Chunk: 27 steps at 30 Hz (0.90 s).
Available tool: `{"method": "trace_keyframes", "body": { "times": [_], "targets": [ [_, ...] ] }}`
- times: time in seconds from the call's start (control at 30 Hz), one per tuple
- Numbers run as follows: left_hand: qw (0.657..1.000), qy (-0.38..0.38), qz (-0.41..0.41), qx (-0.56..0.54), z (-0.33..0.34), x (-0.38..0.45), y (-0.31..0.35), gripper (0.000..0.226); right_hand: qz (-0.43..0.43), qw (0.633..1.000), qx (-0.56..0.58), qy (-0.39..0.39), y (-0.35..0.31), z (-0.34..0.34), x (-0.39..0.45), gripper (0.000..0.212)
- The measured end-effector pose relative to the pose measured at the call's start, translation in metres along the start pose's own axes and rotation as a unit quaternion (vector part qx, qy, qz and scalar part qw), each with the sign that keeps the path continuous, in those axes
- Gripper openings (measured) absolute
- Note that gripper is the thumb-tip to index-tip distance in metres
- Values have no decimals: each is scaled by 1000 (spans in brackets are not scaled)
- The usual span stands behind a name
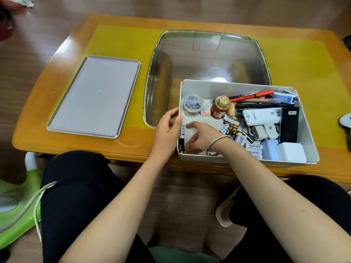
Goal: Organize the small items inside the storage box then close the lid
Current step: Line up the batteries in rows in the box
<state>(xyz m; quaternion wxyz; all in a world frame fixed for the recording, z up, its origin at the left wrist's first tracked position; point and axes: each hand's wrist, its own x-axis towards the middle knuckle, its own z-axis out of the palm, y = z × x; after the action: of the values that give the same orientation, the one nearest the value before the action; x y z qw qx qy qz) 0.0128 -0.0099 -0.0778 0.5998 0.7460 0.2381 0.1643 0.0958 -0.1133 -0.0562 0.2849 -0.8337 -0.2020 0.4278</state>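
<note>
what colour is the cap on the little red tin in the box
Gold, with a studded top: the cap of the small red tin, seen clearly in the head view.

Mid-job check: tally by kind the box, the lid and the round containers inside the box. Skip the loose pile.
storage box: 1
lid: 1
clear round jar: 1
red bottle with gold cap: 1
Total: 4

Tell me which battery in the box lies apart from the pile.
The battery lying along the left wall of the storage box, beside the right hand; the others lie heaped mid-box.
</note>
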Motion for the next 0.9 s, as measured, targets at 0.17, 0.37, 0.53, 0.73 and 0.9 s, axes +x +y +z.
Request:
{"method": "trace_keyframes", "body": {
  "times": [0.17, 0.37, 0.53, 0.73, 0.9],
  "targets": [
    [1000, 2, 1, -1, -1, 1, 1, 35, -10, 1000, 27, -13, 0, -1, -2, 82],
    [1000, 1, -1, -1, 0, -1, 2, 36, -28, 999, 24, -29, 0, -6, -9, 86],
    [1000, 2, -2, -7, -1, -2, 3, 36, -48, 999, 25, -1, 4, -27, -21, 72],
    [1000, 1, -8, -15, -1, -2, 3, 36, -102, 963, -206, 139, 22, -57, -35, 36],
    [1000, 1, -7, -18, -1, -3, 3, 37, -86, 932, -349, 40, 31, -55, -35, 29]
  ]
}}
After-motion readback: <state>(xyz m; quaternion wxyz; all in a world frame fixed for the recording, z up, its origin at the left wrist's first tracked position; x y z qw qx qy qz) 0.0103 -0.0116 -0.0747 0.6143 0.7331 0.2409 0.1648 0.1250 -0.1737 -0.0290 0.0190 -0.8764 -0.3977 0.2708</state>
